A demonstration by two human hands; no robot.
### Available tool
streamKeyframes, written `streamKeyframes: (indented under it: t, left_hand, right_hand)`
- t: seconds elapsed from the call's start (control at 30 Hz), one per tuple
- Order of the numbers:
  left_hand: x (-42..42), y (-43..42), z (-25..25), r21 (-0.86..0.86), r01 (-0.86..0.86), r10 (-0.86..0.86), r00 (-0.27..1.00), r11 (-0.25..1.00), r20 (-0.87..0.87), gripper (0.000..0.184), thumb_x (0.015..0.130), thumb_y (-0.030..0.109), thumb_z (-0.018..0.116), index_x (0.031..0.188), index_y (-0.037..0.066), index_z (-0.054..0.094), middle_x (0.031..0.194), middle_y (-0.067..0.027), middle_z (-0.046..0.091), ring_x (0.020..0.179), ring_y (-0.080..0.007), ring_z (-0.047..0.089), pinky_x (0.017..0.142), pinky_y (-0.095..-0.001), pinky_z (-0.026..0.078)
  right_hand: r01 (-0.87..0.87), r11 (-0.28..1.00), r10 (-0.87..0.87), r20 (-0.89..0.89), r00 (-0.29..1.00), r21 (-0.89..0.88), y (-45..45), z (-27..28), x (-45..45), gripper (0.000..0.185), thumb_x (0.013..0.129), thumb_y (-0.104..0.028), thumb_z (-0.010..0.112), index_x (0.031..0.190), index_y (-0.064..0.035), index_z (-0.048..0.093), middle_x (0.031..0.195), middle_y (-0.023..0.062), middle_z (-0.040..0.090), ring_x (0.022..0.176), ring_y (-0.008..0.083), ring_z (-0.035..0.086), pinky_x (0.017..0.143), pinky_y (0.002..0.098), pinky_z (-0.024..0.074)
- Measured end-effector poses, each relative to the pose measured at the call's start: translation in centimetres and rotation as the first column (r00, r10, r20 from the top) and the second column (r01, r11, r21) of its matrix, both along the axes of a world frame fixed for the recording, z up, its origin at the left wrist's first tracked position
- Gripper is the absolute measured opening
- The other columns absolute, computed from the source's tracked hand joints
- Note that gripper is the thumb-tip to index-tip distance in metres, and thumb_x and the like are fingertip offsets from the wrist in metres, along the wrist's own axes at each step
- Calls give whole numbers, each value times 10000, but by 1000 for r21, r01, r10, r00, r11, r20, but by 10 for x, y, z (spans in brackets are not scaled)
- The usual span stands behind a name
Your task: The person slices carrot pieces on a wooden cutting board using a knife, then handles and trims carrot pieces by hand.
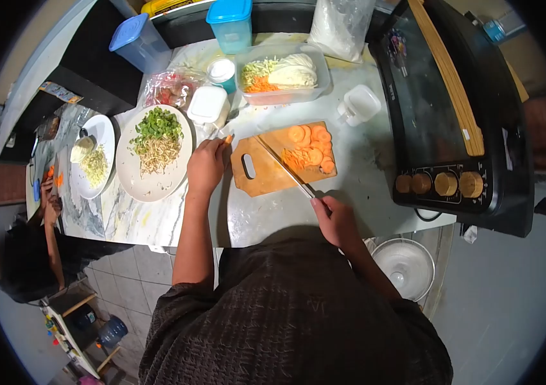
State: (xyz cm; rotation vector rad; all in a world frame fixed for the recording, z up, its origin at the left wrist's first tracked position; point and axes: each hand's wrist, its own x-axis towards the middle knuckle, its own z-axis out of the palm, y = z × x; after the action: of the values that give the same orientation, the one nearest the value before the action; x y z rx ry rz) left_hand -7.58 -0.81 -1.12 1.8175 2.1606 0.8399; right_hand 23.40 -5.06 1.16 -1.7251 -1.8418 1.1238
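"What do you count from out there?"

"On my head feed I have one board (268,178), one knife (286,166) and many carrot slices (314,136), overlapping too much for me to number, on the board's right half beside some strips (294,158). Left of the board, two plates: one round (174,173), one oval (102,133). Behind it, one tub (289,97)."

"And the hands?"

"Two at the board. I see the right hand (335,221) clamped round the knife's handle at the near edge, the blade slanting forward and left across the board. The left hand (206,160) is back-up by the board's left end, forearm nearly straight, fingertips together on one carrot piece (228,138)."
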Motion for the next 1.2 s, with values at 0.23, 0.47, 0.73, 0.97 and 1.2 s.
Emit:
streamKeyframes:
  t: [0.23,0.47,0.73,0.97,1.2]
  left_hand:
    - [8,-6,11,-6,-88,87,971,996,222,164,917,123,584,1009,15,667,931,-168,660,808,-354,635,728,-405,502]
    - [28,-8,10,-11,4,1,906,1000,424,203,936,125,605,1080,-6,660,881,-103,669,707,-153,581,663,-297,474]
    - [39,-15,8,-153,25,104,629,988,771,214,973,170,574,1085,0,638,826,22,612,708,-44,505,640,-210,427]
    - [43,-17,12,-100,-69,122,563,993,817,216,984,170,552,1078,-9,627,903,-14,651,748,-67,555,701,-213,446]
    - [66,-28,43,-142,-169,217,622,975,752,216,996,168,520,1051,-26,599,983,-72,689,694,-94,589,646,-239,455]
  right_hand:
    - [-49,999,50,38,998,-21,-3,-3,2,349,947,-298,595,811,23,600,573,154,515,506,178,473,518,356,393]
    - [23,995,-19,43,999,-100,-2,6,-6,424,948,-372,570,792,22,591,654,212,575,607,382,580,580,422,443]
    - [19,989,-24,-39,999,-144,-2,5,-4,399,975,-331,547,809,31,584,583,88,494,557,137,426,544,336,389]
    - [-31,990,9,-156,988,-134,-4,-4,7,407,980,-345,542,841,33,605,599,49,506,588,107,425,551,324,385]
    - [-96,986,76,-145,987,-136,6,2,-5,467,962,-398,527,822,44,584,696,198,596,631,337,567,620,418,441]
